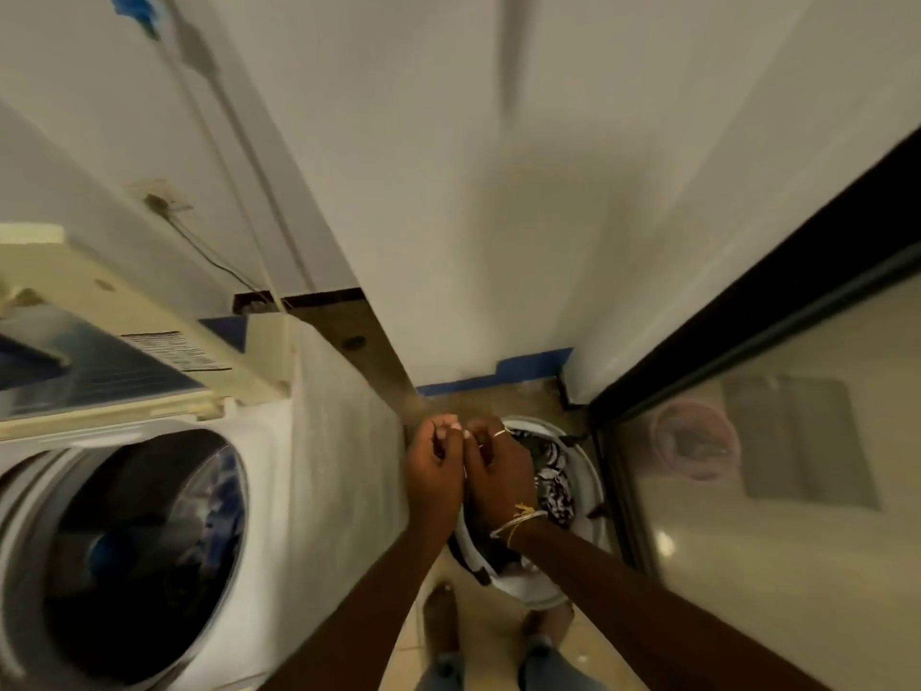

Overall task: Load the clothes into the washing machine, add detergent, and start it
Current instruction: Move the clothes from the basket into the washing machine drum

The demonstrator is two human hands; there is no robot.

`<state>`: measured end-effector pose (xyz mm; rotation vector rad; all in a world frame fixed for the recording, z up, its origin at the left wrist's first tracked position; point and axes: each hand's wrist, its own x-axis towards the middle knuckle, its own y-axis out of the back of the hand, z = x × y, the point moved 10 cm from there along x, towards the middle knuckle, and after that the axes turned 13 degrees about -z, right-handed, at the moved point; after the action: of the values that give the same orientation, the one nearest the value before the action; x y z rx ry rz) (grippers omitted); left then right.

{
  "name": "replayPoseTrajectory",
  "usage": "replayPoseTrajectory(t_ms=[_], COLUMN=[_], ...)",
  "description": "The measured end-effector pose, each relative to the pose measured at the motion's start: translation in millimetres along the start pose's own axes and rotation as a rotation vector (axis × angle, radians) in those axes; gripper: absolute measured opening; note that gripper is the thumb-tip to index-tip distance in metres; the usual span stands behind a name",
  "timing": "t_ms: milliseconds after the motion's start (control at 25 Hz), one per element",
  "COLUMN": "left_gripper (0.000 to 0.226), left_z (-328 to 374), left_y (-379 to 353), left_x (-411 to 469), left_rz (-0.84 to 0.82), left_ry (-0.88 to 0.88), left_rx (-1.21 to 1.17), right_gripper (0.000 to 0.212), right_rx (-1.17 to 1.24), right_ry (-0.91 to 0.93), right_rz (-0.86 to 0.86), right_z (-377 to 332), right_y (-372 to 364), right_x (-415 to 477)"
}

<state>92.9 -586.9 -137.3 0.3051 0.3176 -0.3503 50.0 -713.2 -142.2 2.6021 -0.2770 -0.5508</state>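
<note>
The white top-load washing machine (pixel 271 443) stands at the left with its lid (pixel 99 376) raised and its dark drum (pixel 144 541) open; something blue shows inside. On the floor to its right sits a white laundry basket (pixel 590 473) holding black-and-white patterned clothes (pixel 553 473). My left hand (pixel 432 473) and my right hand (pixel 498 471) are pressed together above the basket, fingers curled, with nothing visible in them. The right wrist wears thin bangles. No detergent is in view.
A glass door with a black frame (pixel 747 301) closes off the right side. A white wall (pixel 448 192) with blue tape at its base lies ahead. My feet (pixel 441 620) stand on the tiled floor in the narrow gap between washer and door.
</note>
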Motion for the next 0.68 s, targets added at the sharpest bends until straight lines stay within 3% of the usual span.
replayPoseTrajectory(t_ms=[160, 240, 320, 400, 480, 560, 600, 680], left_gripper=[0.008, 0.024, 0.037, 0.030, 0.023, 0.037, 0.041, 0.040], left_z=[-108, -201, -281, -322, -352, -375, -387, -394], left_y=[-78, -108, -126, -134, -143, -155, -158, -157], left_x=[35, 54, 68, 76, 85, 95, 100, 100], left_rz=[-0.214, -0.289, -0.291, -0.222, -0.201, -0.241, -0.264, -0.290], left_ry=[0.179, 0.342, 0.495, 0.624, 0.682, 0.654, 0.621, 0.570], left_rx=[0.120, 0.126, 0.071, -0.046, -0.137, -0.134, -0.088, 0.018], right_gripper=[0.019, 0.025, 0.040, 0.058, 0.074, 0.086, 0.085, 0.062], right_rx=[-0.116, -0.220, -0.340, -0.432, -0.501, -0.588, -0.628, -0.700], right_ry=[-0.192, -0.272, -0.302, -0.310, -0.288, -0.281, -0.292, -0.260], right_rz=[-0.102, -0.223, -0.348, -0.467, -0.546, -0.622, -0.663, -0.659], right_z=[135, 208, 269, 318, 349, 376, 388, 394], right_y=[-6, -29, -53, -85, -114, -147, -163, -177], right_x=[23, 44, 66, 92, 120, 141, 146, 148])
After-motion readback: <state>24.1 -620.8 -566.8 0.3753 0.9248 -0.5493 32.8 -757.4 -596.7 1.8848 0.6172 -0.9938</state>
